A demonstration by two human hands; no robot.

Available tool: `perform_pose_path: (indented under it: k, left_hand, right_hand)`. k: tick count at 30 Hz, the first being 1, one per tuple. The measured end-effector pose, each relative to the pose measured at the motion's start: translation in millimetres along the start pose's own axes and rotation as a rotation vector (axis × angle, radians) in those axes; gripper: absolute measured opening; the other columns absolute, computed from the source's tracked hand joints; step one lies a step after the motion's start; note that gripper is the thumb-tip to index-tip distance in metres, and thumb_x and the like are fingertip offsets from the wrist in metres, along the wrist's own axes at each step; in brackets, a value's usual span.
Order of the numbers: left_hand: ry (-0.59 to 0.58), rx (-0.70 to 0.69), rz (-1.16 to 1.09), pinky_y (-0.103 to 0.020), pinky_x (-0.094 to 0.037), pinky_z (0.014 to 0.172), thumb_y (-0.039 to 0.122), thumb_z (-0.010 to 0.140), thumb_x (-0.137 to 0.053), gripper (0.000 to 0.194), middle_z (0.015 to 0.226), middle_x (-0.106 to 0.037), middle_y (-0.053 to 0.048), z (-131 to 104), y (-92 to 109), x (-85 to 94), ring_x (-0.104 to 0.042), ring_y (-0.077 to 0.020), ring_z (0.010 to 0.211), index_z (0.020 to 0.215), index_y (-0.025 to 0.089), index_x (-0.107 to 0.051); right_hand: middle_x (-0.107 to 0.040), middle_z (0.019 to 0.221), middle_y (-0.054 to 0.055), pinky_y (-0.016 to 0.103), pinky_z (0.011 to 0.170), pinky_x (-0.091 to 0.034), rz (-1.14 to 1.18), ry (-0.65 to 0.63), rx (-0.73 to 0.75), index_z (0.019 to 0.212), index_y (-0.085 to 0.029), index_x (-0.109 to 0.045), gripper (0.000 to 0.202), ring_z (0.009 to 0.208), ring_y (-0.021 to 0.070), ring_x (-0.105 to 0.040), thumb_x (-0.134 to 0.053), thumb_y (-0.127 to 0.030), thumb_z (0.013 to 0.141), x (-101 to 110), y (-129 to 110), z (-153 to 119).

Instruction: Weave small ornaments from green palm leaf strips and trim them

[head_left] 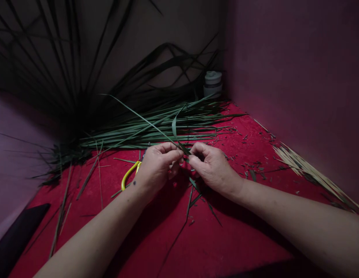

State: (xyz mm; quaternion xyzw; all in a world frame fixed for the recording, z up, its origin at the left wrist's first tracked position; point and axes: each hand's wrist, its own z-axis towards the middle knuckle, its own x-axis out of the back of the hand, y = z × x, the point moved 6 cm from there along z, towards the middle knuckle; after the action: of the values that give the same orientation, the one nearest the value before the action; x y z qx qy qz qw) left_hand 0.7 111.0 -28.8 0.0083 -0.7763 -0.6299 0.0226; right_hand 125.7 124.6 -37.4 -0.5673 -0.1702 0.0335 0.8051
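Note:
Between my two hands, a narrow green leaf strip (174, 125) is pinched at its folded part, with one end curling upward and a long thin tip reaching up to the left. My left hand (160, 164) is closed, thumb and forefinger pressed on the strip. Close beside it, my right hand (210, 166) grips the same leaf with thumb and bent forefinger. The fold itself is small and partly covered by my fingertips. Scissors with a yellow handle (129, 177) lie by my left wrist, their blades mostly hidden behind that hand.
A red cloth (231, 247) covers the surface. Behind my hands lies a pile of long green leaves (156, 127). A white lidded container (212, 83) stands at the back. Pale thin sticks (315, 173) lie along the right wall. Leaf scraps are scattered about; a dark object (23, 231) is front left.

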Motion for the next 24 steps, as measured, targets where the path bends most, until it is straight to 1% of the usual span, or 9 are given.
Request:
perform_pose_path:
  k: [5,10,17,21,24]
  left_hand:
    - [-0.028,-0.013,-0.027,-0.018,-0.027,0.032,0.016,0.069,-0.063,0.012,0.046,-0.052,0.003,1.3,2.1,0.4,-0.038,-0.0055,0.032,0.058,0.015,-0.057]
    - [-0.03,-0.032,-0.009,-0.018,-0.028,0.031,0.015,0.069,-0.063,0.015,0.05,-0.057,0.002,2.0,3.8,2.8,-0.04,-0.0055,0.032,0.056,0.014,-0.055]
    - [-0.021,-0.072,0.024,-0.018,-0.029,0.03,0.017,0.069,-0.065,0.016,0.048,-0.055,0.003,2.0,6.2,3.8,-0.041,-0.0065,0.031,0.057,0.014,-0.055]
    - [-0.025,-0.054,0.025,-0.018,-0.029,0.03,0.018,0.07,-0.065,0.015,0.046,-0.052,0.004,2.0,5.8,2.6,-0.04,-0.006,0.031,0.058,0.014,-0.056]
    - [-0.024,-0.046,0.031,-0.018,-0.029,0.031,0.019,0.07,-0.065,0.016,0.047,-0.052,0.004,2.1,5.3,2.6,-0.04,-0.0059,0.032,0.059,0.015,-0.055]
  right_hand:
    - [-0.045,0.057,-0.004,0.022,0.054,-0.032,0.004,-0.012,-0.008,0.065,-0.017,-0.046,0.011,0.055,0.0085,-0.041,-0.047,-0.017,0.076,-0.5,0.9,0.3]
    - [-0.044,0.056,-0.004,0.022,0.053,-0.03,-0.003,-0.016,-0.011,0.064,-0.017,-0.046,0.011,0.054,0.0083,-0.04,-0.047,-0.017,0.075,-1.4,2.2,0.7]
    - [-0.044,0.056,-0.004,0.021,0.051,-0.031,0.052,-0.041,-0.044,0.065,-0.017,-0.046,0.01,0.054,0.0085,-0.041,-0.047,-0.018,0.075,-2.3,3.6,1.1]
    - [-0.045,0.057,-0.004,0.021,0.05,-0.032,0.113,-0.071,-0.111,0.065,-0.017,-0.046,0.009,0.053,0.0083,-0.042,-0.046,-0.015,0.073,-2.3,4.3,1.1]
    - [-0.046,0.056,-0.004,0.021,0.049,-0.032,0.132,-0.082,-0.121,0.065,-0.017,-0.047,0.009,0.053,0.0084,-0.042,-0.046,-0.015,0.073,-3.0,4.3,1.2]
